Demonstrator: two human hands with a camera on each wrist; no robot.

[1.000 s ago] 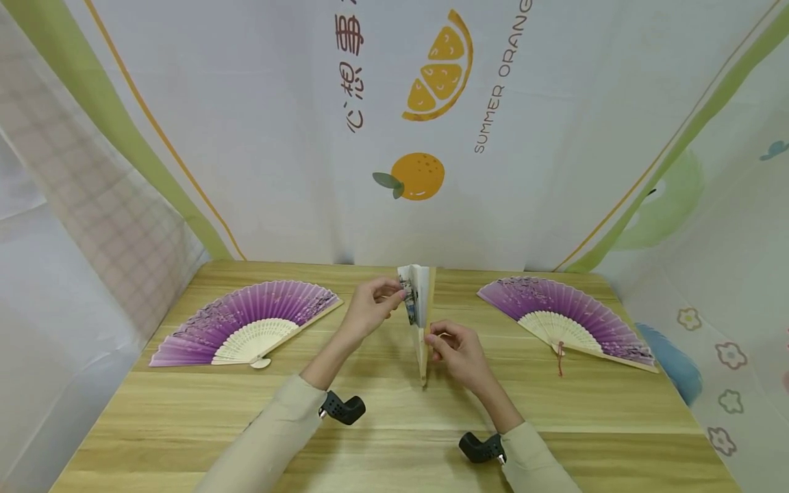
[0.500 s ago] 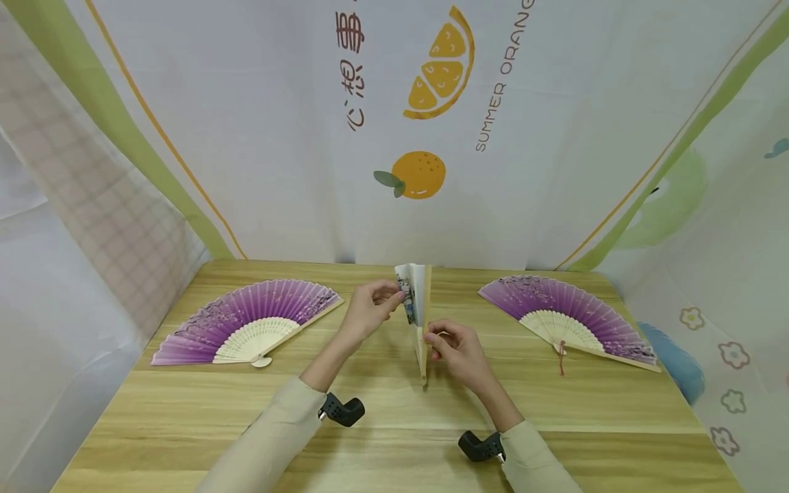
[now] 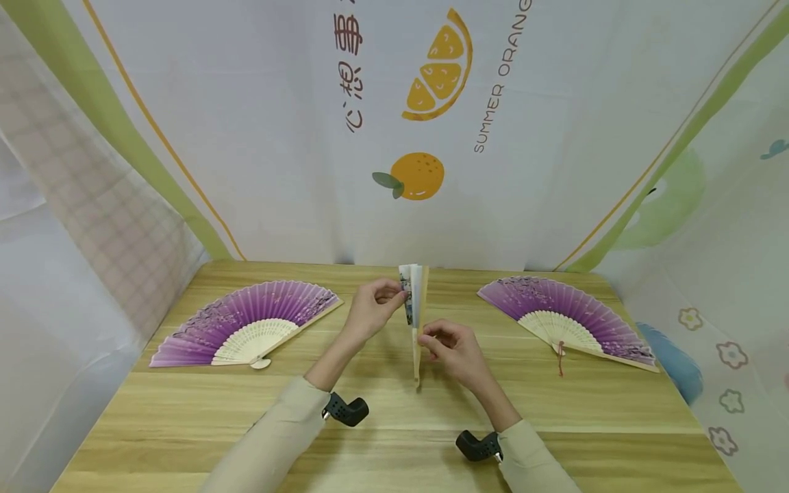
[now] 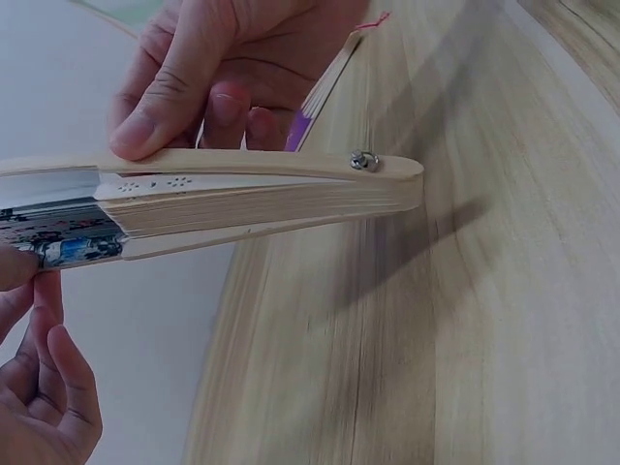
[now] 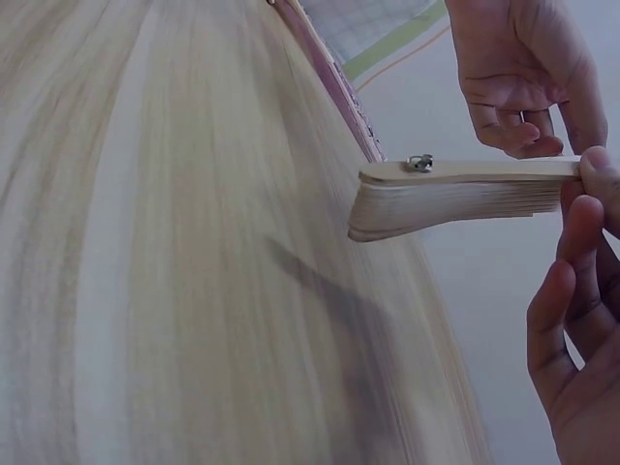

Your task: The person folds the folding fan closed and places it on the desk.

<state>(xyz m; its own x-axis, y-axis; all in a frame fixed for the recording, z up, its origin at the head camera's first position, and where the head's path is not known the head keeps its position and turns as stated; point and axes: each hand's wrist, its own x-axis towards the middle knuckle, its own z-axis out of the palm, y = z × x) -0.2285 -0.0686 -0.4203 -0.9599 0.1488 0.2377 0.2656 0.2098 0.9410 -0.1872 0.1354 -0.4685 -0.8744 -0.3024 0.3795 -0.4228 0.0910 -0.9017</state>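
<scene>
A nearly folded hand fan [image 3: 416, 342] is held on edge above the middle of the table, its pivot end toward me. My left hand [image 3: 370, 308] pinches the blue-patterned leaf side between thumb and fingers. My right hand [image 3: 455, 350] grips the opposite pale wooden guard with thumb and fingers. In the left wrist view, the fan's ribs [image 4: 242, 205] lie close together, with narrow gaps beside the outer guards. A metal rivet [image 4: 364, 161] shows at the pivot end. The right wrist view shows the stacked fan sticks [image 5: 436, 201] running to the right fingertips.
One spread purple fan [image 3: 259, 311] lies on the table at the left. Another spread purple fan [image 3: 567, 318], with a red tassel [image 3: 560, 359], lies at the right. Behind the wooden table [image 3: 394, 445] hangs a white cloth [image 3: 277, 171] with orange prints.
The held fan has become narrower, its right guard coming leftward. My right hand has shifted slightly left with it. My left hand stays nearly in place, and the purple fans lie unmoved.
</scene>
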